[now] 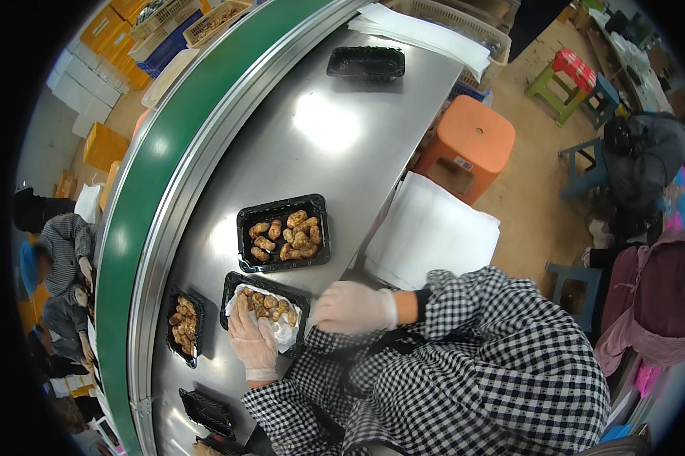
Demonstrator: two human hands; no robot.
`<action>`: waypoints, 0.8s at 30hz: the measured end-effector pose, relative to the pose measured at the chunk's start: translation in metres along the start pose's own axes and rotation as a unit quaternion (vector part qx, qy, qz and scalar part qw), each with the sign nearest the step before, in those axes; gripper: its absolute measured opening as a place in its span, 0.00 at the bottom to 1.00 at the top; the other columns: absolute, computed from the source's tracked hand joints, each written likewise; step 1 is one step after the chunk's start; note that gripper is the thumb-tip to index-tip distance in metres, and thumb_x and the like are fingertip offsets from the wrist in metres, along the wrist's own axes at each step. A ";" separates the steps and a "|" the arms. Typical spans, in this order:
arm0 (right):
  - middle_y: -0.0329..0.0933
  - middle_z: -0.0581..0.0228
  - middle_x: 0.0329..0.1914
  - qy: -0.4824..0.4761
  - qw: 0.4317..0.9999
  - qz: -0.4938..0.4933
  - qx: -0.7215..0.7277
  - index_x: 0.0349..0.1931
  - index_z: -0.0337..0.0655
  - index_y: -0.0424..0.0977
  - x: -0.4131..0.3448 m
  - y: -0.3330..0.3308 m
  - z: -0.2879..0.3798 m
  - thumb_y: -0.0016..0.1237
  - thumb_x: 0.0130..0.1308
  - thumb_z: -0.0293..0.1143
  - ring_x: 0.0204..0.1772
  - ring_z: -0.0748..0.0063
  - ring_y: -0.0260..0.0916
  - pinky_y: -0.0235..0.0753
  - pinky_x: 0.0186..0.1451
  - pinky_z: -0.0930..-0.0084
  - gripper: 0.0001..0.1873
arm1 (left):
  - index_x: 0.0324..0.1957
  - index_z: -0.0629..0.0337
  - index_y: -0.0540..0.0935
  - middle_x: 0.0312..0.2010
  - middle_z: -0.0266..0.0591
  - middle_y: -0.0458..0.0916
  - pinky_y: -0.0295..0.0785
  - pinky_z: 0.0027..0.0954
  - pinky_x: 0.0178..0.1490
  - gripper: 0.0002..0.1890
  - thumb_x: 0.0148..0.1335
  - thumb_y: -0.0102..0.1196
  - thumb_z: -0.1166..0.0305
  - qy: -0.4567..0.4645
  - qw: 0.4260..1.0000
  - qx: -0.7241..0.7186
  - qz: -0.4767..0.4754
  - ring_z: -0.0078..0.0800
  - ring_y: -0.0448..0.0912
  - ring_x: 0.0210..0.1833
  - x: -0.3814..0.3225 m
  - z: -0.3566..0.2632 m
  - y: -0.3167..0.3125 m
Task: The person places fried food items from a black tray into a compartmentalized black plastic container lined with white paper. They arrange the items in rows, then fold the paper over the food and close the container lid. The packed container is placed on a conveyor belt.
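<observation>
My left hand [254,342], in a thin translucent glove, lies over the edge of a black plastic tray [232,279]. Its fingers are extended over white paper [286,333] lining that tray, touching or just above brown knobbly produce pieces [269,302]. My right hand [351,308], also gloved and slightly blurred, is loosely curled just right of the same tray. What its fingers may hold is hidden. Just above, another black tray [242,242] contains several similar pieces [300,235] and shows no paper lining. A smaller filled tray [195,360] sits to the left.
A green conveyor belt [127,228] with metal rails curves along the steel table [262,154]. Empty black trays stand at the far end [365,62] and near end [207,411]. White sheets [434,228] and an orange stool [473,137] are at right. Other people [66,256] sit across the belt.
</observation>
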State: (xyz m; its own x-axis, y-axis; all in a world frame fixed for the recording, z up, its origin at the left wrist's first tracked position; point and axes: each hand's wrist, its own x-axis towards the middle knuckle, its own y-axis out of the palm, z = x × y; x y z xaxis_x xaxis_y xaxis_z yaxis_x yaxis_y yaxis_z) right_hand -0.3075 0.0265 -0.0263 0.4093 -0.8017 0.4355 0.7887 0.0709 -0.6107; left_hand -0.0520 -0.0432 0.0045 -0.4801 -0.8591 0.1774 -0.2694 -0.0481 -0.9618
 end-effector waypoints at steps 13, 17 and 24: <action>0.80 0.53 0.45 0.332 0.833 0.344 -0.278 0.44 0.41 0.79 -0.001 0.003 -0.167 0.50 0.60 0.35 0.47 0.51 0.78 0.76 0.50 0.57 0.14 | 0.64 0.69 0.68 0.67 0.57 0.65 0.59 0.48 0.71 0.28 0.63 0.47 0.67 -0.016 0.999 -0.025 0.019 0.51 0.65 0.67 0.006 0.004 -0.004; 0.80 0.53 0.46 0.289 0.833 0.335 -0.332 0.45 0.41 0.79 0.005 0.019 -0.196 0.50 0.61 0.35 0.48 0.50 0.78 0.76 0.52 0.57 0.14 | 0.62 0.68 0.70 0.65 0.55 0.69 0.61 0.47 0.70 0.27 0.63 0.47 0.65 -0.022 0.999 -0.032 -0.012 0.50 0.68 0.66 0.003 0.001 -0.019; 0.80 0.53 0.48 0.221 0.846 0.300 -0.381 0.46 0.41 0.80 -0.026 0.030 -0.232 0.50 0.63 0.37 0.50 0.49 0.77 0.75 0.55 0.58 0.15 | 0.67 0.61 0.67 0.67 0.50 0.68 0.59 0.47 0.71 0.30 0.68 0.45 0.55 -0.052 0.999 0.015 -0.006 0.47 0.65 0.70 -0.022 0.009 0.000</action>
State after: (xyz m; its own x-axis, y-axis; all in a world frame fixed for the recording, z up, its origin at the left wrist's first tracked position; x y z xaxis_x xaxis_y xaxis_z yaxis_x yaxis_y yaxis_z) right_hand -0.4009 -0.0876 -0.2093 0.2870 -0.9129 -0.2904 -0.0941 0.2748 -0.9569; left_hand -0.0339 -0.0283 -0.0011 -0.3878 -0.9065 0.1671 -0.2491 -0.0715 -0.9658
